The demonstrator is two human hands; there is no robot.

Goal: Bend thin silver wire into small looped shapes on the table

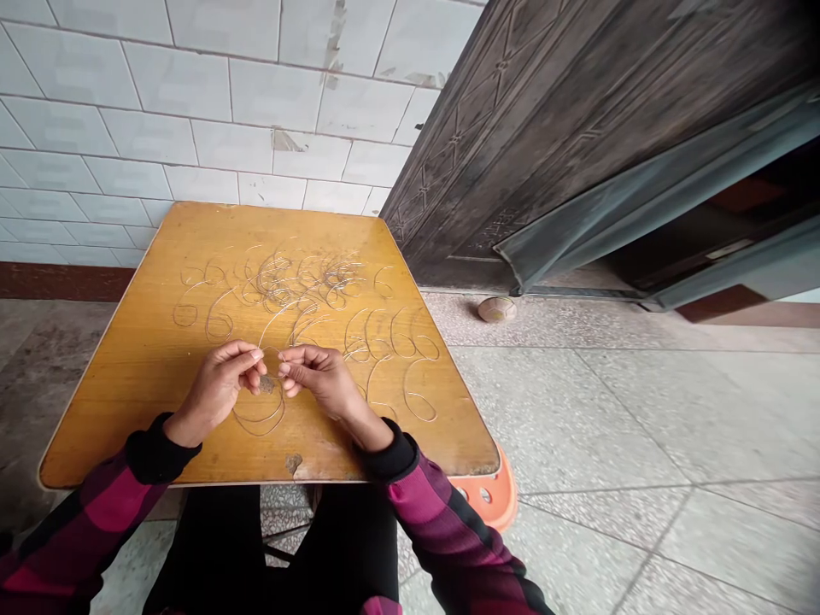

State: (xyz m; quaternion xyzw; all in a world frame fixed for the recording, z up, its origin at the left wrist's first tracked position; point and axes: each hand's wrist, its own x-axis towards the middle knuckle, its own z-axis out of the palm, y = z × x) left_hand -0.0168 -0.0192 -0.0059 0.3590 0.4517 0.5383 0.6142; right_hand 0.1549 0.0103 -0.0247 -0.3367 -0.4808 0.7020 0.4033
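Observation:
Both hands are over the near half of a wooden table [147, 359], pinching one thin wire [275, 318] between them. My left hand [221, 384] is closed, thumb against forefinger, on the wire. Just to its right my right hand [320, 380] pinches the same wire, its fingertips a small gap away. The wire curves up past the hands, and a loop [260, 418] hangs or lies below them; I cannot tell which. Beyond the hands lies a tangle of curled wires [288, 278]. More hooked wires [419, 406] are spread at the right, and a few curls [221, 325] at the left.
A white tiled wall [198, 85] stands behind the table. To the right are a dark carved door [461, 162] and a grey-green curtain [576, 213]. A round pale object [497, 309] lies on the floor. An orange stool [503, 495] shows under the table's right corner.

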